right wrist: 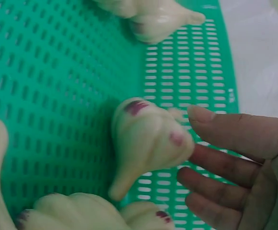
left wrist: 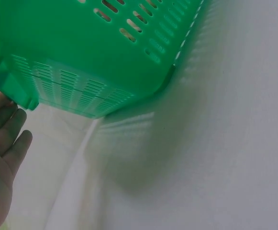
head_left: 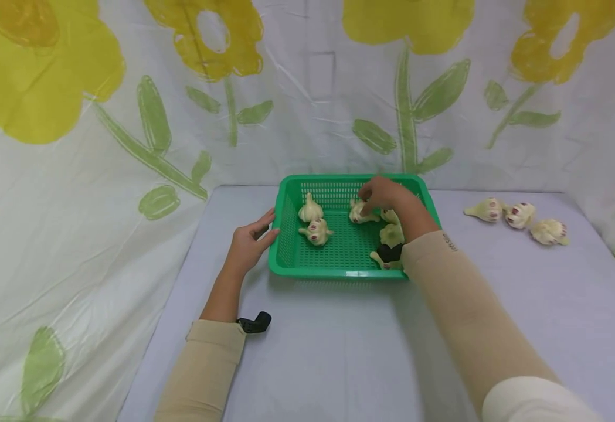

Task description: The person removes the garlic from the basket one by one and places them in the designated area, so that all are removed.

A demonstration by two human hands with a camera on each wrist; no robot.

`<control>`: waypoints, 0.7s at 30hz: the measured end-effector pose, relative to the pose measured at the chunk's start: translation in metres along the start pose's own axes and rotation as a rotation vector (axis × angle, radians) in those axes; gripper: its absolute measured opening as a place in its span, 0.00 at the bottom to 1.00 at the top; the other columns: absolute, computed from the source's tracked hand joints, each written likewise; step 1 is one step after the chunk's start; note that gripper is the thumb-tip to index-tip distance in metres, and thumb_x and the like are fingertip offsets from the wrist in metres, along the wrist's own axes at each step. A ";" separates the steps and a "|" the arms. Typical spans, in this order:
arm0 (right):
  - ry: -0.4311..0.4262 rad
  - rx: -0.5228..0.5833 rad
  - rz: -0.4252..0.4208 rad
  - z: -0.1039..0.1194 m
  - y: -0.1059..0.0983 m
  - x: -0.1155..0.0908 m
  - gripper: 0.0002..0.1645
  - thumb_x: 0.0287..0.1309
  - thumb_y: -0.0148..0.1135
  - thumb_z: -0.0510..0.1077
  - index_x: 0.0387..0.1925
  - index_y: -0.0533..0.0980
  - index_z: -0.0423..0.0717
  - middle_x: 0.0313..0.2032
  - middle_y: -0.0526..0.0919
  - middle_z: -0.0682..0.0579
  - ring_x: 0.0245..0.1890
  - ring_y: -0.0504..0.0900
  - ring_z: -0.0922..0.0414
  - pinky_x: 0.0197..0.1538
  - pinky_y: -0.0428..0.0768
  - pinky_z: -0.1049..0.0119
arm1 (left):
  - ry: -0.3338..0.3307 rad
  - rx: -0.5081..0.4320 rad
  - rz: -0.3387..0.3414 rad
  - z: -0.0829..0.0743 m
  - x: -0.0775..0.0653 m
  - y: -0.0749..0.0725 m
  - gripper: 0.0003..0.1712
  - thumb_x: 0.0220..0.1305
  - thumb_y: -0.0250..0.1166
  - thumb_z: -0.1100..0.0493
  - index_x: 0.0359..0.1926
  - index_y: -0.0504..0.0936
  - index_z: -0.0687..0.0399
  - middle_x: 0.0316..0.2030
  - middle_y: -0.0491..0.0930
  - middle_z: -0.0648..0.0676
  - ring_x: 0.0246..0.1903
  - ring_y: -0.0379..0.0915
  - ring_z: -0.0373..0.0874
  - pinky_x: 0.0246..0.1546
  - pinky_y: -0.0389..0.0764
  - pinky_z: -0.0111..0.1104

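Note:
A green plastic basket (head_left: 339, 274) with slotted walls holds several whitish garlic bulbs marked with purple. At its left rim is my left hand (head_left: 245, 249), thumb and fingers extended against the side; in the left wrist view the fingertips (left wrist: 18, 117) reach just under the rim. My right hand (head_left: 388, 196) reaches inside over the back. Its thumb and fingers lie right beside one garlic bulb (right wrist: 150, 136), without curling round it. Two more bulbs, an upper one (head_left: 310, 211) and a lower one (head_left: 317, 232), lie at the basket's left. My right forearm partly hides bulbs along the right side.
Outside the basket, three garlic bulbs (head_left: 519, 215) lie in a row on the white table (head_left: 333, 346) at the right. Behind the table hangs a white curtain (head_left: 307, 129) with yellow flowers. Black devices (head_left: 257, 322) are worn at both wrists.

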State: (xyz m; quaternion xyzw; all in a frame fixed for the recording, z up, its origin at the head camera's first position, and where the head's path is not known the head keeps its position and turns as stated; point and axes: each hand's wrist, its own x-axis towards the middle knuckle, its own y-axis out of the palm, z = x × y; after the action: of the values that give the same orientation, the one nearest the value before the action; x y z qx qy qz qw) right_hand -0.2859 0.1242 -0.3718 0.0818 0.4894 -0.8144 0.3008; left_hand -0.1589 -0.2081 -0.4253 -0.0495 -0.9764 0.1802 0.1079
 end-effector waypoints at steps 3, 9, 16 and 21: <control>0.016 -0.018 -0.006 -0.002 0.005 0.003 0.40 0.62 0.67 0.45 0.72 0.63 0.41 0.71 0.64 0.38 0.67 0.67 0.38 0.60 0.76 0.46 | -0.008 0.003 0.002 0.000 0.000 0.001 0.28 0.69 0.64 0.58 0.65 0.71 0.67 0.68 0.68 0.58 0.69 0.63 0.48 0.68 0.68 0.42; -0.001 -0.062 -0.002 -0.006 0.012 0.009 0.41 0.59 0.70 0.47 0.70 0.65 0.41 0.69 0.67 0.39 0.68 0.66 0.40 0.63 0.75 0.46 | -0.016 0.000 -0.001 0.000 -0.001 0.001 0.28 0.68 0.64 0.59 0.65 0.71 0.66 0.68 0.68 0.57 0.69 0.63 0.48 0.68 0.68 0.42; -0.017 -0.076 0.021 -0.011 0.017 0.016 0.44 0.58 0.71 0.48 0.71 0.64 0.41 0.70 0.65 0.38 0.69 0.65 0.40 0.65 0.73 0.46 | -0.013 0.007 -0.003 0.000 0.000 0.001 0.28 0.68 0.64 0.60 0.65 0.71 0.67 0.68 0.68 0.57 0.69 0.63 0.48 0.67 0.69 0.41; -0.009 -0.092 0.038 -0.012 0.020 0.020 0.46 0.57 0.71 0.49 0.72 0.62 0.40 0.70 0.64 0.38 0.69 0.65 0.40 0.65 0.73 0.45 | -0.011 0.009 -0.011 0.017 0.005 0.002 0.28 0.68 0.64 0.59 0.66 0.71 0.64 0.68 0.68 0.55 0.69 0.63 0.48 0.67 0.68 0.40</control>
State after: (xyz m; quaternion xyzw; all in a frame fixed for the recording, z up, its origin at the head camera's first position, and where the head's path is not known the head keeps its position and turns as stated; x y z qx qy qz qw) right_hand -0.2928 0.1195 -0.4016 0.0735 0.5232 -0.7856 0.3220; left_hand -0.1678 -0.2114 -0.4408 -0.0426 -0.9764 0.1844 0.1037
